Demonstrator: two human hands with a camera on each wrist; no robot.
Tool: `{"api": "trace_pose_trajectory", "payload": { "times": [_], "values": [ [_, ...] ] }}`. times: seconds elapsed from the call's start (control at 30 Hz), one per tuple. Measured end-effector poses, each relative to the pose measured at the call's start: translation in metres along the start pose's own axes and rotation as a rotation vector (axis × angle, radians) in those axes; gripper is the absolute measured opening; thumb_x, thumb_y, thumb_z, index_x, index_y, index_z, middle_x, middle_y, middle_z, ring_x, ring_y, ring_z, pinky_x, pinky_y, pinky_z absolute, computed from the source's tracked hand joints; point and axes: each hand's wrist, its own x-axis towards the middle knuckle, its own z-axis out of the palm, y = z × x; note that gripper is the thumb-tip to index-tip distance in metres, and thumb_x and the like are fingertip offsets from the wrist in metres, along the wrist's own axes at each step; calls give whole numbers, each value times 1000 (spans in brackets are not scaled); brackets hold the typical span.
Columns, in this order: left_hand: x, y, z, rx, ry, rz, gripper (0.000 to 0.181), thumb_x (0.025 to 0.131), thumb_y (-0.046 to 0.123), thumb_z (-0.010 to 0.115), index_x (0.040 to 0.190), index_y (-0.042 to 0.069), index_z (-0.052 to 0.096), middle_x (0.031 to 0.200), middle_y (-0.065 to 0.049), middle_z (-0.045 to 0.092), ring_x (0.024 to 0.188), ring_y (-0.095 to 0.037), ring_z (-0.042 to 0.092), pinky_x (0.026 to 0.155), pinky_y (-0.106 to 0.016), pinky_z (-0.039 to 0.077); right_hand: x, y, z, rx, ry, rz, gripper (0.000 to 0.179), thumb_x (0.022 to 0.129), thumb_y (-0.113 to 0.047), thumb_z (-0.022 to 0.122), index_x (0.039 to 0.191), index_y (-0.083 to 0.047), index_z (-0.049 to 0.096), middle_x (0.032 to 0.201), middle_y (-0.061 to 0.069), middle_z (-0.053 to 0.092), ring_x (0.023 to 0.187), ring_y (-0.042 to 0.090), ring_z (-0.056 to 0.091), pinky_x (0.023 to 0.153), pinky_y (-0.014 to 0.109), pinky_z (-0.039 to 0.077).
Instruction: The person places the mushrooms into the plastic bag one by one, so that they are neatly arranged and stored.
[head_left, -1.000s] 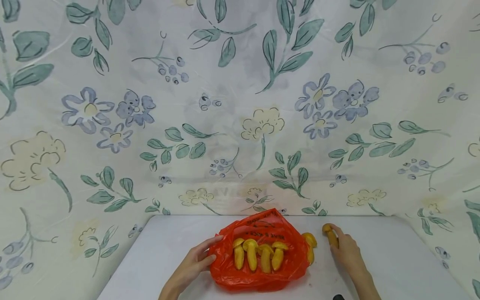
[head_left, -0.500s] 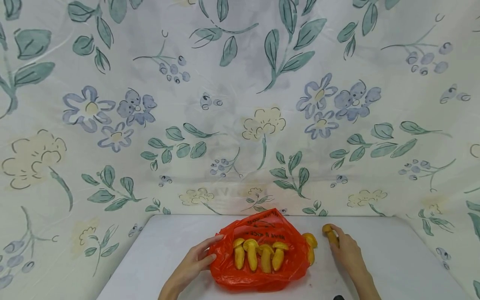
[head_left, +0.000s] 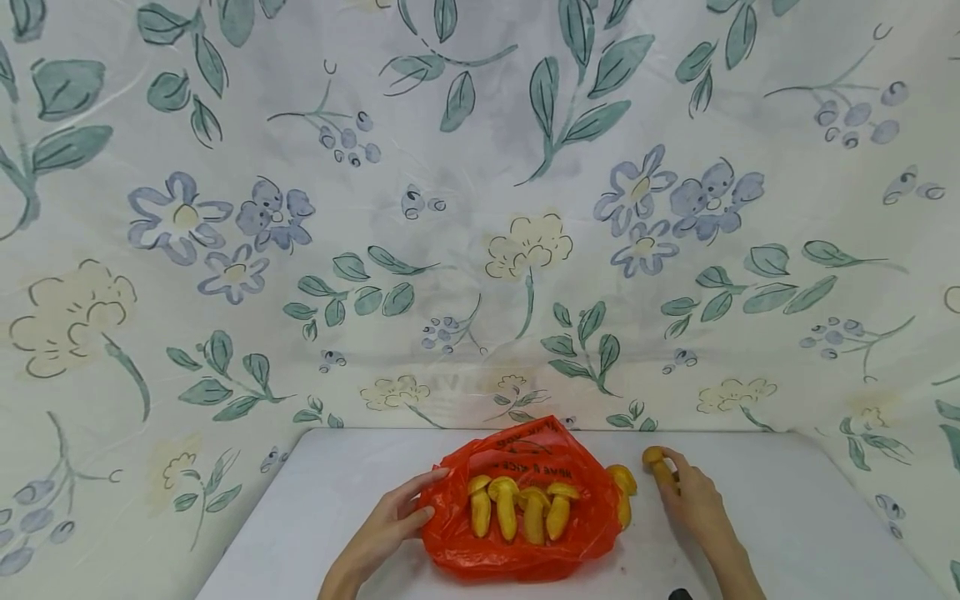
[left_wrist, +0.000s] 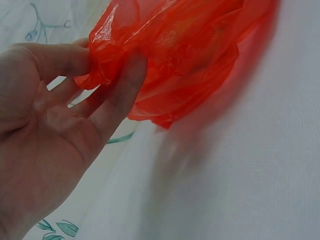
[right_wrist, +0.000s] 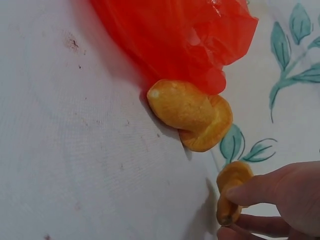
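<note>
My left hand (head_left: 384, 527) pinches the left edge of a red plastic bag (head_left: 517, 567) between thumb and fingers; the left wrist view shows the film bunched there. Several yellow-brown mushrooms (head_left: 504, 510) lie side by side in the bag's mouth, stems towards me. To the right, my right hand (head_left: 697, 498) holds another mushroom (right_wrist: 234, 177) by its stem, cap pointing away. Between that hand and the bag, one more mushroom (right_wrist: 185, 107) lies on the table against the bag's right edge, partly hidden by it in the head view.
The white table (head_left: 795, 517) ends at the back against a floral-patterned cloth (head_left: 480, 208). Small dark crumbs (right_wrist: 72, 42) dot the tabletop near the bag. A black rounded object (head_left: 679, 594) shows at the bottom edge of the head view.
</note>
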Motion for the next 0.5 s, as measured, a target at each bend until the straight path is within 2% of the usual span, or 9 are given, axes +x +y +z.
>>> {"api": "trace_pose_trajectory", "payload": {
  "times": [0.23,0.5],
  "values": [
    [-1,-1,0,-1,-14,15,54,99,23,58,150,21,40,159,-19,29,134,-33,48,89,-36,58,-1,-4,-3,2,16,-53,53,90,-3,60,140,-4,43,107,27,65,92,35,65,73,48,58],
    [-2,-3,-2,3,-20,31,54,99,20,58,150,20,41,159,-21,28,128,-26,54,87,-36,59,-2,-12,-5,-1,42,-86,52,91,-5,62,140,-6,44,106,24,66,92,35,65,75,48,59]
  ]
}}
